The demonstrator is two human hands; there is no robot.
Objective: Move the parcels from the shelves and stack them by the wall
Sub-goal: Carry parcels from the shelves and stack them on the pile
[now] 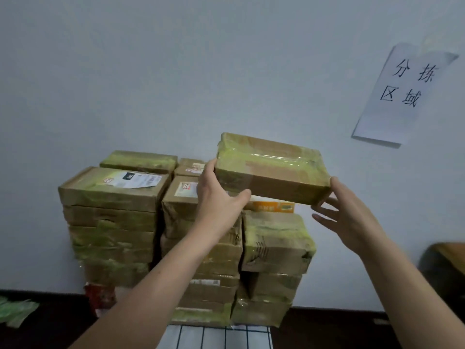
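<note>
A flat brown cardboard parcel (273,170) wrapped in yellow-green tape sits tilted atop the right-hand column of a parcel stack (113,222) against the white wall (151,71). My left hand (217,200) holds the parcel's left end, thumb under its front edge and fingers on its side. At the parcel's right corner my right hand (349,217) has its fingers spread and straight, its thumb touching the corner. An orange box (274,206) lies directly beneath the parcel.
The stack has three columns of taped boxes, some with white labels (133,180). A paper sign (405,96) with handwritten characters hangs on the wall at right. A red bag (99,295) and green plastic (15,311) lie on the dark floor; a brown object (448,260) stands far right.
</note>
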